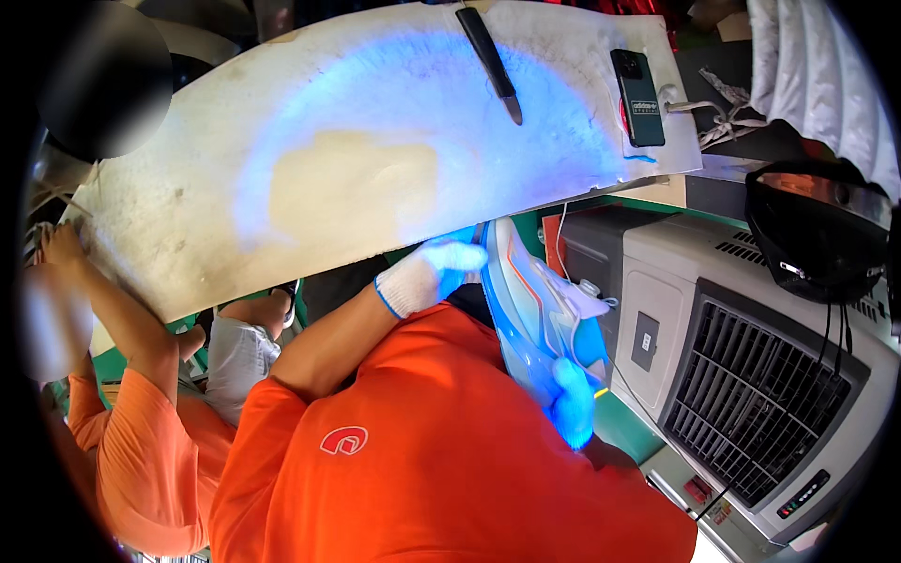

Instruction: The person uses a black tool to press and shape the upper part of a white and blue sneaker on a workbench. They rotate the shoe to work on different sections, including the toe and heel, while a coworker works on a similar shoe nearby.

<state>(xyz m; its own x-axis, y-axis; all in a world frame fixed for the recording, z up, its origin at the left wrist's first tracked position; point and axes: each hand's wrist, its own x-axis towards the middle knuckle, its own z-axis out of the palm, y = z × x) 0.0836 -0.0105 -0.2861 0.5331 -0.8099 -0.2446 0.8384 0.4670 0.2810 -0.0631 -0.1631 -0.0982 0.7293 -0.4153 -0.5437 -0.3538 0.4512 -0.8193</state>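
Observation:
A sneaker [535, 300] in white, grey and pale lilac, with an orange line along its side, is held below the table's near edge under blue light. My right hand [572, 403], in a knit glove that looks blue in the light, grips its lower end. My left hand [432, 272], in a white glove, is closed beside the sole, near the shoe's upper end. What its fingers hold is hidden; a thin dark strip shows just beyond them. A black-handled knife [486, 61] lies on the worn white table [206, 216].
A phone [638, 98] lies at the table's right end. To the right stands a grey air cooler [648, 272] with a black cap-like item [817, 235] on top. At left, a co-worker in an orange shirt [155, 450] rests an arm at the table edge.

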